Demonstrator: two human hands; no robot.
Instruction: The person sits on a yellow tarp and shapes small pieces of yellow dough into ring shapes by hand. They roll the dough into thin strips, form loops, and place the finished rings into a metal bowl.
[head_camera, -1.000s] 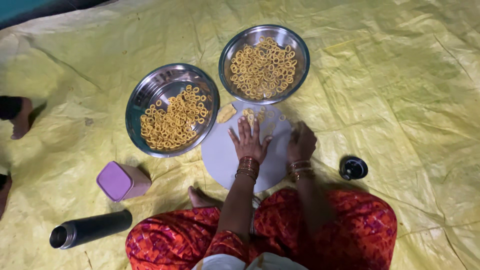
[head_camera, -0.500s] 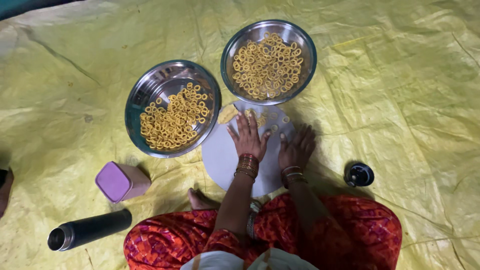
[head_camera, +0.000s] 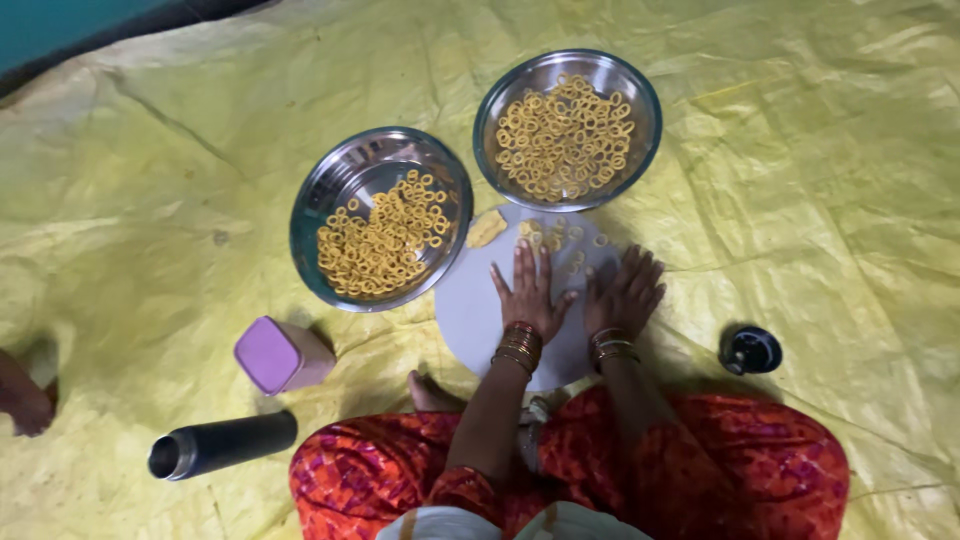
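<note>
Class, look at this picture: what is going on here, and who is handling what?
A person sits on a yellow sheet with both hands flat on a round white board: left hand, right hand. A few small dough rings lie on the board's far edge. Beyond it stand two steel plates filled with more rings. A lilac box and dark flask lie nearby.

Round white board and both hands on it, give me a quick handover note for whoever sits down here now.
Left hand and right hand: both flat on the round white board, holding nothing.
Small yellow dough rings and a yellow dough lump lie at the board's far edge.
Done: left steel plate partly covered with rings, right steel plate nearly covered.
Left: the lump is unshaped.
</note>
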